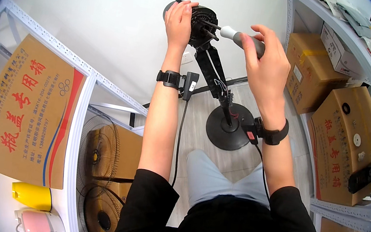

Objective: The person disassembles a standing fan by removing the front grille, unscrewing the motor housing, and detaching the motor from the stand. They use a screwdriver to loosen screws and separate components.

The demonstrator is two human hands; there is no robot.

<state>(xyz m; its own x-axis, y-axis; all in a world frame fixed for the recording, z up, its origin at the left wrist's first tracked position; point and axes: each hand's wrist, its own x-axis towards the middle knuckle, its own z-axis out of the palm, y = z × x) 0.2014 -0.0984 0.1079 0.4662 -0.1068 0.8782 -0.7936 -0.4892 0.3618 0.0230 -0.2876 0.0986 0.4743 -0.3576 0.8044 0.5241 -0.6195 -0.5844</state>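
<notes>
In the upper middle stands a black pedestal fan stripped of its blade and guards. My left hand [179,24] wraps over the left side of its motor head [203,15]. My right hand [268,66] grips a screwdriver [243,41] with a white and grey handle, held nearly level. The screwdriver's shaft reaches left to the front of the motor head, just above the protruding motor shaft [210,34]; whether its tip sits in a screw is too small to tell. Below, the fan's pole [212,67] tilts down to a round black base [221,130] on the floor.
Wire fan guards [100,151] lean against the left shelf [117,94], beside a large cardboard box [29,113]. At right, a carton [346,138] on a shelf carries a black plastic cover [366,175], a black ring [346,108] and small white parts [357,139]. A white wall is behind the fan.
</notes>
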